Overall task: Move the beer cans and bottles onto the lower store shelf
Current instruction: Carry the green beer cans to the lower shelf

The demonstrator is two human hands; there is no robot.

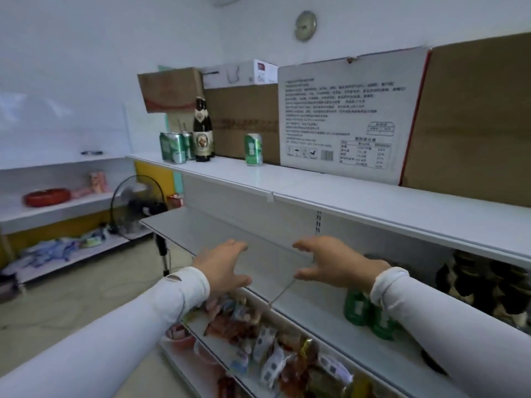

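On the top shelf [316,182] stand a dark beer bottle [203,133], a cluster of green cans [173,147] at its left, and a single green can [253,149] further right. On the lower shelf [310,308] two green cans [363,313] stand under my right forearm. My left hand [222,267] and my right hand [334,264] hover in front of the lower shelf, fingers spread, palms facing each other, holding nothing.
Cardboard boxes [471,116] and a white printed box [344,116] line the back of the top shelf. Snack packets [273,346] fill the shelf below. Dark packages [488,285] sit at the right of the lower shelf. A black fan [138,205] stands at the left, beside another shelving unit.
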